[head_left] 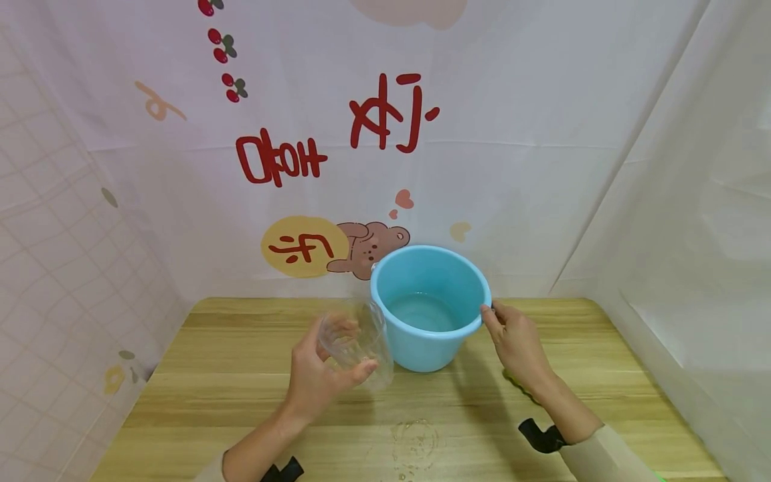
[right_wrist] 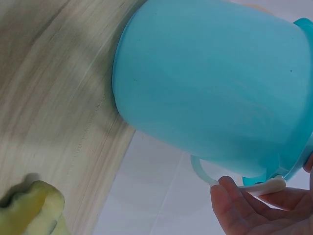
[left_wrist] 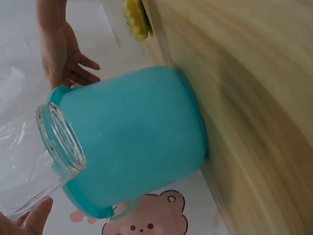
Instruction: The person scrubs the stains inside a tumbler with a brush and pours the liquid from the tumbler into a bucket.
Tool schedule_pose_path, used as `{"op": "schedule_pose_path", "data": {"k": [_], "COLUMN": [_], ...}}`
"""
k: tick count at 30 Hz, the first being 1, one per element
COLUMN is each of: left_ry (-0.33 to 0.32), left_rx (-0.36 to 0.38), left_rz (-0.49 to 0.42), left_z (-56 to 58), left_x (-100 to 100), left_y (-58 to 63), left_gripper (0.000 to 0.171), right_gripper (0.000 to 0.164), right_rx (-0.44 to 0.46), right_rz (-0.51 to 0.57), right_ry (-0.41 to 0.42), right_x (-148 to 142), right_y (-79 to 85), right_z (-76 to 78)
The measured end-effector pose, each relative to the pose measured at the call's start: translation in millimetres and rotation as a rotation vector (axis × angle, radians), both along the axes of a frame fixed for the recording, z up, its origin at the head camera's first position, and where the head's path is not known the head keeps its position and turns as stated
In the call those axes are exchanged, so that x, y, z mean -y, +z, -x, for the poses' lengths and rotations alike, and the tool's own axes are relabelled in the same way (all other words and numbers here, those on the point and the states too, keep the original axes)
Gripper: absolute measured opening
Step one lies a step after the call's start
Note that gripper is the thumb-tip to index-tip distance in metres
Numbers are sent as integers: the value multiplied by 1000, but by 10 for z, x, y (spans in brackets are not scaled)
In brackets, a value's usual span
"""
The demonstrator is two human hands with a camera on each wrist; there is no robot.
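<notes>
My left hand (head_left: 322, 368) grips a clear glass cup (head_left: 379, 355), thumb on one side and fingers round the other. The cup is tilted beside the left wall of a light blue bucket (head_left: 421, 351); in the left wrist view its thick round end (left_wrist: 61, 139) overlaps the bucket's side. Water (head_left: 421, 313) lies in the bottom of the bucket, which stands on the table. My right hand (head_left: 521, 341) holds the bucket's right edge, thumb on the rim. The right wrist view shows its fingers curled beneath the rim by the pale handle (right_wrist: 266, 187).
A wavy-edged yellow-green thing (right_wrist: 36, 210) lies on the wooden table (head_left: 241, 375) to the right, mostly behind the right forearm in the head view. A wet ring (head_left: 415, 442) marks the table in front of the bucket. White printed curtains (head_left: 512, 167) close off the back and sides.
</notes>
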State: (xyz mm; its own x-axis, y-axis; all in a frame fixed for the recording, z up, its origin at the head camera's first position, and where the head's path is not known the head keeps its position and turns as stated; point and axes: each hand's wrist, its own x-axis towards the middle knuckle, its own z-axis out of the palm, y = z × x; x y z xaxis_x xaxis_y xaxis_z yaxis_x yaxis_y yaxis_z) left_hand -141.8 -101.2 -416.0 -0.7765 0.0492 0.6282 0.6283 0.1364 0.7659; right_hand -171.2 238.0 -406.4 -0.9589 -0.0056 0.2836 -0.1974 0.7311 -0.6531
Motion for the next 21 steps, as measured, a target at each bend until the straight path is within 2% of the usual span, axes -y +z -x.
{"op": "schedule_pose_path", "data": {"k": [10, 17, 21], "left_ry": [-59, -120, -143], "left_rx": [114, 133, 171], "left_rz": [34, 50, 71], "left_z": [-150, -234, -285], "left_x": [-163, -268, -335], "left_y": [-161, -260, -323], "left_gripper": [72, 70, 74], "right_gripper": [60, 61, 60], "right_rx": [2, 4, 1], "right_rz": [-1, 3, 1], "right_ry": [3, 1, 2], "right_x": [-3, -5, -4], "right_y": [-7, 0, 0], "right_z": [-4, 0, 2]}}
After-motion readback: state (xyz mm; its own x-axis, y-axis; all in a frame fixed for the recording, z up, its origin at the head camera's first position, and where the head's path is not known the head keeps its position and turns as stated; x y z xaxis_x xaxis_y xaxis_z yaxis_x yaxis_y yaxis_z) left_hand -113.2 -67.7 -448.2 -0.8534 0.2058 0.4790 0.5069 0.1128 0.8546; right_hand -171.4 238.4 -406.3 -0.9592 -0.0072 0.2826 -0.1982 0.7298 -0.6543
